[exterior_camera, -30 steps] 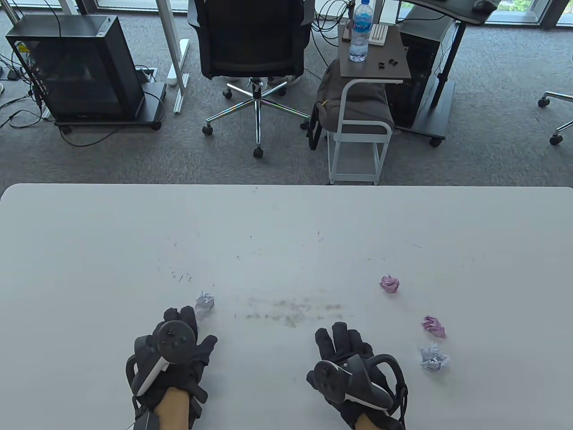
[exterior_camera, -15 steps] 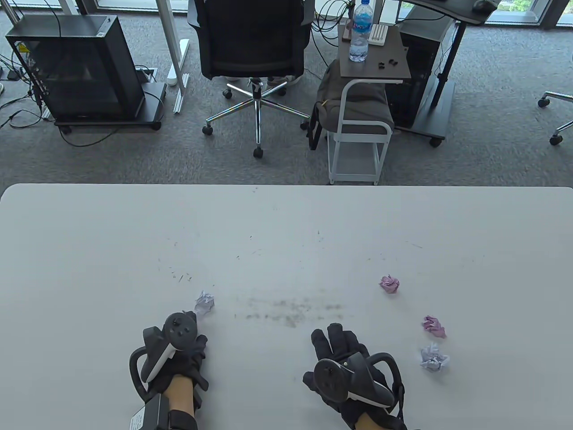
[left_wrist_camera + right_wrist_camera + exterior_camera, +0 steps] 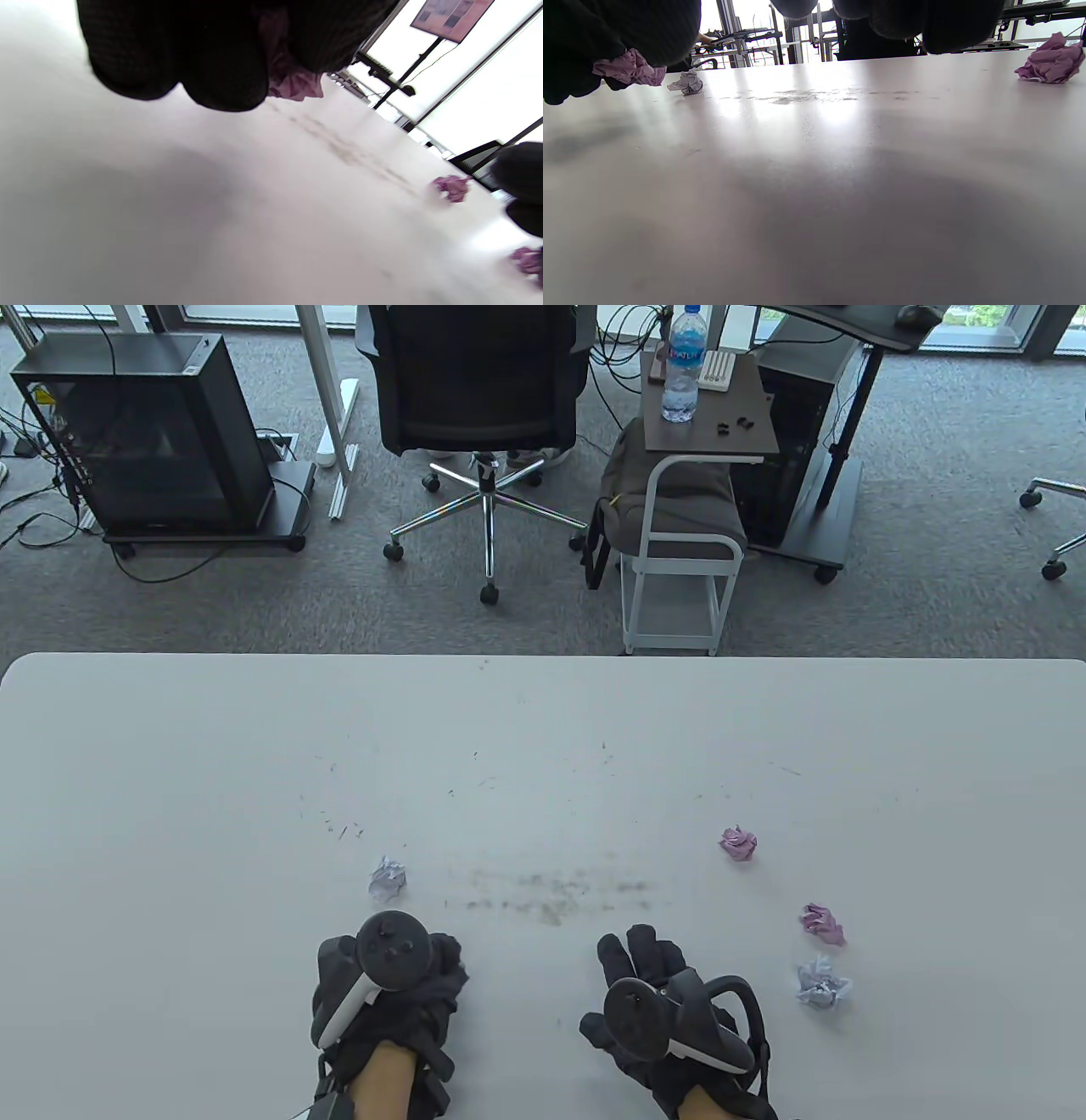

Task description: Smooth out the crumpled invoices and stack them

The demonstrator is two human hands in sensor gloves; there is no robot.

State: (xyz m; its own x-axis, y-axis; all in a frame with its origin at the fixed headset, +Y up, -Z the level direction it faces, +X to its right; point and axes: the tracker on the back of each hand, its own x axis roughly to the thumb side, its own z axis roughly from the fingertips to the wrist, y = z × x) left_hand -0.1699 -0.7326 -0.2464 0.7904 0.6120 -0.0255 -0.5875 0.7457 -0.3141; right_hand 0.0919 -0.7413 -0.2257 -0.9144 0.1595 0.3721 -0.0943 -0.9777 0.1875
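Note:
My left hand (image 3: 437, 971) hovers at the table's near edge, fingers curled. In the left wrist view its fingers (image 3: 220, 72) grip a pink crumpled invoice (image 3: 295, 82); the right wrist view shows it too (image 3: 630, 70). A white crumpled invoice (image 3: 388, 879) lies just beyond that hand. My right hand (image 3: 640, 954) is open and empty, fingers spread over the table (image 3: 543, 729). Two pink crumpled invoices (image 3: 738, 843) (image 3: 822, 923) and another white one (image 3: 822, 984) lie to its right.
The table has grey smudges (image 3: 551, 895) between and beyond the hands. An office chair (image 3: 479, 381), a side cart with a water bottle (image 3: 683, 364) and a black computer case (image 3: 144, 432) stand on the floor past the far edge.
My left hand has moved right and slightly back from the white crumpled invoice, and its fingers have curled in. My right hand has barely moved.

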